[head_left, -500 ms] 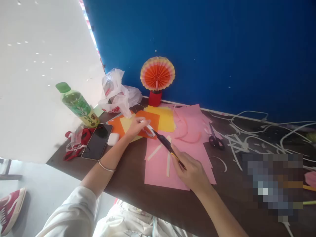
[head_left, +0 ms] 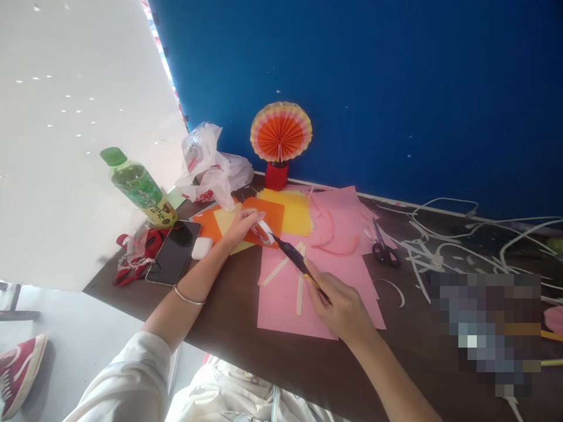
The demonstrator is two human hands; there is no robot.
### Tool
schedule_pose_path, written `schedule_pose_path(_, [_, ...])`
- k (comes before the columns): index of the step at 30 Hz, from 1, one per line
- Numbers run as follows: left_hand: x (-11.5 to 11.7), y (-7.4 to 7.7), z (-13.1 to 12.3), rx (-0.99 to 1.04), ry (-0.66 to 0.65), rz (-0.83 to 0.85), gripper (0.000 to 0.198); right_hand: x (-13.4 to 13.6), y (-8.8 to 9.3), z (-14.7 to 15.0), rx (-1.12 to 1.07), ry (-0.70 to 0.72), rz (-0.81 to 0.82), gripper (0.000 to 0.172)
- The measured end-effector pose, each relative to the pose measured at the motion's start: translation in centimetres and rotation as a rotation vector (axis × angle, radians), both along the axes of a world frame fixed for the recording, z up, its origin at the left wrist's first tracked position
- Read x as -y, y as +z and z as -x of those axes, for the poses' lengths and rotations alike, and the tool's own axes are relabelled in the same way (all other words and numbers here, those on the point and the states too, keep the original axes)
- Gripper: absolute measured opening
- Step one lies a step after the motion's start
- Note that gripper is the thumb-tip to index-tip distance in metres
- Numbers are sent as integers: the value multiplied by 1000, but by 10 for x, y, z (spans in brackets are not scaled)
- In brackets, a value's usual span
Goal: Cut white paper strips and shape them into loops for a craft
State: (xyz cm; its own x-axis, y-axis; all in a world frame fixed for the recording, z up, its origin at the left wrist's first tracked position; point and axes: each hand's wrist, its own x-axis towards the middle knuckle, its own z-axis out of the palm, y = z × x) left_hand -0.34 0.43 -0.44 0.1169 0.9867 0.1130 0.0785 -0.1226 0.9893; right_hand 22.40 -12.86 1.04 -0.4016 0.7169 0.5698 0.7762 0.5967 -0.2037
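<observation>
My left hand (head_left: 245, 224) is pinched on a roll of white tape (head_left: 264, 233), above the sheets of orange paper (head_left: 273, 212). In my right hand (head_left: 338, 298) is a black utility knife with yellow parts (head_left: 294, 255). Its thin tip reaches the lower right edge of the tape roll; whether it touches the tape, I cannot tell. Beneath the knife lies pink paper (head_left: 281, 310), with two pale strips (head_left: 299, 293) on it. Yellow paper (head_left: 292, 212) is just behind the roll.
A pleated paper fan (head_left: 281, 132) stands on a red base (head_left: 277, 176) by the blue wall. Leftward are a green-capped bottle (head_left: 143, 190), a plastic bag (head_left: 206, 170), a phone (head_left: 173, 252) and a white case (head_left: 202, 248). Scissors (head_left: 386, 254), paper scraps and cables (head_left: 505, 234) lie right.
The tape roll has turned slightly in my left hand, so more of its white ring shows. The knife has hardly moved.
</observation>
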Motion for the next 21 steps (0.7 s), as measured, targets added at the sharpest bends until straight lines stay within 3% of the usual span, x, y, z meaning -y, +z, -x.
schedule_pose_path(4, [10, 14, -6, -213, 71, -293, 33, -1, 0, 1, -15, -29, 6, 47])
schedule_pose_path(6, [14, 19, -8, -280, 61, -337, 36, -1, 0, 1, -28, -34, 8, 46])
schedule_pose_path(12, [15, 17, -4, -247, 32, -234, 48, 2, -1, 0, -19, 19, 45, 47])
schedule_pose_path(17, [12, 13, -2, -66, -83, -47, 43, 3, 2, 2, -16, 26, 33, 47])
schedule_pose_path(21, [11, 12, -3, -44, -72, 0, 40, 3, 4, 3, 7, 10, 24, 48])
